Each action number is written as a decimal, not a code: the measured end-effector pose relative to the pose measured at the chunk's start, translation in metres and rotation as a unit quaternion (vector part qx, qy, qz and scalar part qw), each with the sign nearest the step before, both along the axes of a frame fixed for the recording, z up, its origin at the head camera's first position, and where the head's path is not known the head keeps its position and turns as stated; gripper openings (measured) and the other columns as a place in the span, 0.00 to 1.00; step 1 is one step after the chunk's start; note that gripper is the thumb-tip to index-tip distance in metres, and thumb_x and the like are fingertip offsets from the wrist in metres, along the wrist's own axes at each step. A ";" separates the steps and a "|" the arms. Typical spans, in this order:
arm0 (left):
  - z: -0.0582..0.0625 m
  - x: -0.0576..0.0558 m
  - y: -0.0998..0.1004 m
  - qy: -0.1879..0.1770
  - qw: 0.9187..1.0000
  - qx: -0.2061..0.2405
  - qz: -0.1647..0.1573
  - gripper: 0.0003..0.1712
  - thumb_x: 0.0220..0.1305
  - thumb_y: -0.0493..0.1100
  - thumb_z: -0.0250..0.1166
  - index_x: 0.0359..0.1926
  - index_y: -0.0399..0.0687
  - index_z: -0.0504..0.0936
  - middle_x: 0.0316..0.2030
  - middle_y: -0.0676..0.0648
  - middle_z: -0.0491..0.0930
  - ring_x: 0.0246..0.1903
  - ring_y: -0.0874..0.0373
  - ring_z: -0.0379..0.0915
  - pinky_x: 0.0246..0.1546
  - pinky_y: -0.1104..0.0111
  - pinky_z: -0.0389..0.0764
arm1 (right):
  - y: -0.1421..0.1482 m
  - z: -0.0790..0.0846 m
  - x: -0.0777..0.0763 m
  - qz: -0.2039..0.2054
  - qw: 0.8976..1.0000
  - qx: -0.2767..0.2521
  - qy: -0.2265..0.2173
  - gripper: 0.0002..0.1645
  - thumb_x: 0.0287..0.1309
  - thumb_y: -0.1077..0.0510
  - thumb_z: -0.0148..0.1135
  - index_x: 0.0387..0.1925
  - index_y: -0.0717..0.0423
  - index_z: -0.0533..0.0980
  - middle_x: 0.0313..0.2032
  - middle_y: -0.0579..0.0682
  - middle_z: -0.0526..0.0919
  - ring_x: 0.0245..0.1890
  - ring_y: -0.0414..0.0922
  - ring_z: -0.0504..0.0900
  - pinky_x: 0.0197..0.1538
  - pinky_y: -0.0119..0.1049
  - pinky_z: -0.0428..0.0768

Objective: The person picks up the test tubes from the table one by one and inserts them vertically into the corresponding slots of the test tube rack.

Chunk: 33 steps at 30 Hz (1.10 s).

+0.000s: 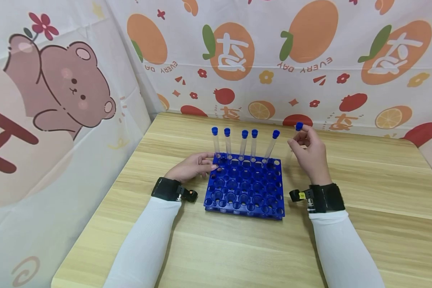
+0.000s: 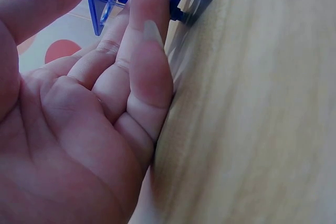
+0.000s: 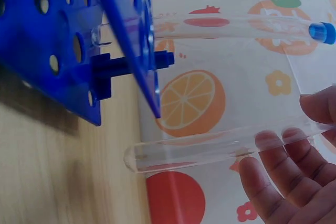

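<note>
A blue test tube rack (image 1: 244,186) with rows of round holes stands on the table. My left hand (image 1: 191,166) grips its far left corner, thumb on the top plate. In the left wrist view, fingertips reach the rack's side (image 2: 96,9), low by the tabletop. Off the rack's far right corner, my right hand (image 1: 311,155) pinches a clear test tube (image 3: 194,149) near its blue cap (image 1: 299,126). This tube is outside the rack, its rounded bottom end free. Several capped test tubes (image 1: 253,145) stand in the rack's back row, the rightmost one (image 1: 271,146) leaning right.
The wooden table (image 1: 251,252) ends at the back against a hanging cloth (image 1: 187,88) printed with fruit. Another cloth with a bear (image 1: 70,86) hangs along the left side. Both wrists wear black straps with small cameras (image 1: 191,195) beside the rack.
</note>
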<state>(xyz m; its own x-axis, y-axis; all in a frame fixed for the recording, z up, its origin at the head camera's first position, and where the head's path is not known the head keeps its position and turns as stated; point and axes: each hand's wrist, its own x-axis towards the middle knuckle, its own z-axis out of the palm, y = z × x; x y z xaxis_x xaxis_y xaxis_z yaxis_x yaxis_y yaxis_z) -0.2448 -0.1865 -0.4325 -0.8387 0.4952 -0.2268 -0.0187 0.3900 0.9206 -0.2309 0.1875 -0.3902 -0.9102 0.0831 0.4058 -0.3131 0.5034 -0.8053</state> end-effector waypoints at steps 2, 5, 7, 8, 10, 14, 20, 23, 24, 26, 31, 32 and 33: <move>0.000 0.000 0.000 0.000 1.000 0.000 -0.001 0.34 0.70 0.49 0.61 0.72 0.45 0.62 0.48 0.43 0.84 0.33 0.54 0.77 0.37 0.66 0.78 | -0.001 0.002 0.001 0.000 1.000 -0.002 0.006 0.24 0.66 0.50 0.62 0.60 0.50 0.72 0.37 0.49 0.77 0.38 0.40 0.77 0.40 0.24 0.75; 0.000 0.001 0.000 0.001 1.000 0.002 -0.002 0.35 0.70 0.49 0.61 0.72 0.45 0.62 0.48 0.42 0.84 0.33 0.54 0.76 0.36 0.67 0.78 | -0.003 0.005 0.003 -0.001 1.000 -0.007 0.012 0.24 0.66 0.51 0.62 0.61 0.48 0.72 0.38 0.48 0.76 0.38 0.40 0.77 0.39 0.24 0.75; 0.000 0.001 0.000 0.001 1.000 0.003 -0.003 0.35 0.70 0.50 0.61 0.72 0.45 0.62 0.48 0.42 0.84 0.33 0.54 0.76 0.36 0.67 0.78 | -0.003 0.007 0.005 -0.001 1.000 -0.009 0.013 0.24 0.66 0.51 0.62 0.61 0.47 0.72 0.38 0.48 0.76 0.38 0.40 0.77 0.38 0.24 0.76; 0.000 0.001 0.000 0.000 1.000 0.003 -0.003 0.34 0.70 0.50 0.61 0.72 0.45 0.62 0.48 0.42 0.84 0.33 0.54 0.76 0.36 0.67 0.78 | -0.004 0.009 0.006 -0.002 1.000 -0.011 0.012 0.24 0.66 0.51 0.62 0.62 0.46 0.72 0.38 0.47 0.76 0.39 0.40 0.77 0.37 0.23 0.76; 0.000 0.001 -0.001 -0.001 1.000 0.003 -0.002 0.34 0.70 0.50 0.61 0.72 0.46 0.63 0.48 0.42 0.84 0.33 0.54 0.76 0.36 0.67 0.77 | -0.004 0.010 0.007 -0.002 1.000 -0.017 0.010 0.23 0.65 0.52 0.62 0.61 0.46 0.72 0.39 0.47 0.76 0.39 0.40 0.77 0.36 0.23 0.76; 0.000 0.001 0.000 -0.005 1.000 0.006 -0.002 0.34 0.70 0.50 0.61 0.72 0.46 0.62 0.49 0.42 0.84 0.33 0.54 0.76 0.36 0.66 0.78 | -0.005 0.013 0.009 0.002 1.000 -0.024 0.013 0.23 0.66 0.51 0.62 0.61 0.46 0.72 0.40 0.46 0.77 0.40 0.39 0.78 0.37 0.23 0.77; -0.001 0.000 0.000 -0.006 1.000 0.007 -0.005 0.34 0.70 0.49 0.61 0.72 0.46 0.62 0.49 0.43 0.84 0.33 0.54 0.77 0.37 0.66 0.78 | -0.008 0.017 0.012 0.006 0.999 -0.029 0.021 0.23 0.66 0.49 0.62 0.60 0.47 0.72 0.41 0.46 0.77 0.41 0.39 0.79 0.39 0.23 0.78; -0.001 0.000 -0.001 -0.008 1.000 0.010 -0.005 0.34 0.70 0.49 0.61 0.72 0.46 0.63 0.49 0.42 0.84 0.34 0.54 0.77 0.37 0.66 0.78 | -0.010 0.020 0.013 0.009 0.999 -0.030 0.024 0.22 0.66 0.49 0.61 0.59 0.47 0.72 0.41 0.46 0.78 0.42 0.39 0.79 0.40 0.23 0.78; -0.001 -0.001 -0.001 -0.009 1.000 0.011 -0.004 0.34 0.70 0.49 0.61 0.72 0.46 0.63 0.49 0.42 0.84 0.34 0.54 0.77 0.37 0.66 0.78 | -0.010 0.020 0.014 0.011 0.999 -0.031 0.026 0.22 0.66 0.49 0.61 0.59 0.47 0.72 0.41 0.46 0.78 0.42 0.39 0.79 0.41 0.24 0.78; -0.001 -0.001 -0.001 -0.010 1.000 0.013 -0.004 0.34 0.70 0.49 0.61 0.72 0.46 0.63 0.50 0.41 0.84 0.34 0.54 0.77 0.37 0.66 0.78 | -0.011 0.022 0.014 0.015 0.999 -0.029 0.030 0.22 0.66 0.48 0.61 0.59 0.47 0.72 0.41 0.47 0.79 0.42 0.39 0.79 0.41 0.24 0.78; 0.000 0.000 0.000 -0.011 1.000 0.013 -0.003 0.33 0.70 0.49 0.61 0.72 0.47 0.63 0.50 0.42 0.84 0.34 0.54 0.76 0.36 0.67 0.77 | -0.013 0.024 0.016 0.024 0.999 -0.029 0.035 0.21 0.66 0.49 0.61 0.58 0.50 0.72 0.41 0.48 0.80 0.41 0.38 0.79 0.40 0.24 0.78; 0.001 0.000 0.000 -0.011 1.000 0.013 -0.003 0.33 0.70 0.49 0.61 0.72 0.47 0.63 0.49 0.42 0.84 0.34 0.54 0.76 0.36 0.67 0.77 | -0.014 0.024 0.016 0.026 0.999 -0.028 0.035 0.22 0.66 0.49 0.61 0.58 0.50 0.72 0.41 0.48 0.80 0.41 0.38 0.80 0.40 0.24 0.78; 0.001 0.000 0.000 -0.011 1.000 0.014 -0.003 0.33 0.70 0.49 0.61 0.72 0.47 0.63 0.49 0.42 0.84 0.34 0.54 0.75 0.36 0.67 0.77 | -0.014 0.024 0.016 0.027 0.999 -0.028 0.035 0.22 0.66 0.49 0.61 0.58 0.50 0.72 0.41 0.48 0.80 0.41 0.38 0.80 0.40 0.23 0.78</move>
